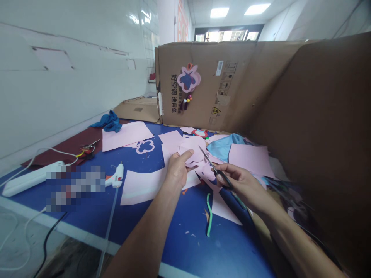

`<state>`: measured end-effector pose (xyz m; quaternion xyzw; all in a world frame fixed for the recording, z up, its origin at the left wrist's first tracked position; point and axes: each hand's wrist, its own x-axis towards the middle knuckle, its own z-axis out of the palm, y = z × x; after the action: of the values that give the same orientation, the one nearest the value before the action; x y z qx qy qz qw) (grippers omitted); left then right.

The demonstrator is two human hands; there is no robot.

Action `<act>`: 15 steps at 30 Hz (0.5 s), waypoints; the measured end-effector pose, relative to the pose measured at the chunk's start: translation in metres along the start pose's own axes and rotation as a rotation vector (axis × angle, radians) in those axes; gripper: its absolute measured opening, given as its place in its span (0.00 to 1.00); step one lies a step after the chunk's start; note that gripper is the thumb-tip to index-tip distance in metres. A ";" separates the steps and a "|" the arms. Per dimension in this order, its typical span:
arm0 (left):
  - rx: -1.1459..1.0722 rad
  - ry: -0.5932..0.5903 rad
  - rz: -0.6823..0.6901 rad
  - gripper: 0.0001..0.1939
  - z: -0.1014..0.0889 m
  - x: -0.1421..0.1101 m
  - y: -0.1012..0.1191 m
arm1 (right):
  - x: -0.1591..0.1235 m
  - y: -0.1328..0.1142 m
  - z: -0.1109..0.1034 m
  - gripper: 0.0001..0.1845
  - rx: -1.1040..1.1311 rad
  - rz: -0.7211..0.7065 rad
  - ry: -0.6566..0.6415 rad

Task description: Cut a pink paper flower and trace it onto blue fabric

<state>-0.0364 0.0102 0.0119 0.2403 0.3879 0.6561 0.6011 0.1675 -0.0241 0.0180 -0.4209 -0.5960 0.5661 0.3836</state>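
Note:
In my left hand (pixel 180 166) is a pink paper cutout (pixel 195 148) with rounded edges, pinched between thumb and fingers. My right hand (pixel 236 177) grips a pair of scissors (pixel 211 164) by the dark handles. The blades point up and left, close to the right edge of the cutout; whether they touch it I cannot tell. Beneath both hands lie pink paper scraps and sheets (pixel 145 185). A green pipe cleaner (pixel 209 216) lies on the blue table (pixel 185 251) in front of my hands.
A white glue gun (pixel 117 175) and a white power strip (pixel 34 179) with cords lie at left. A flower-shaped paper outline (pixel 145 146) is behind them. Blue cloth (pixel 226 146) lies at the back. A tall cardboard box (pixel 203 85) walls the back and right, with a pink flower frame (pixel 189 79) on it.

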 end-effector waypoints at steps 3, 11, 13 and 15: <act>-0.001 0.000 -0.005 0.20 -0.001 0.001 0.000 | 0.000 0.000 -0.001 0.29 -0.012 -0.006 -0.018; 0.001 0.006 -0.014 0.19 -0.001 0.001 0.001 | 0.000 -0.003 0.000 0.31 -0.040 0.004 -0.010; 0.005 0.003 -0.014 0.19 -0.001 0.001 0.001 | 0.001 -0.003 0.001 0.31 -0.052 0.005 -0.006; 0.004 0.003 -0.010 0.19 0.000 0.001 0.001 | 0.000 -0.002 0.001 0.31 -0.066 0.001 0.002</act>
<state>-0.0371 0.0111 0.0122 0.2382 0.3914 0.6527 0.6034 0.1661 -0.0242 0.0202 -0.4340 -0.6137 0.5460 0.3699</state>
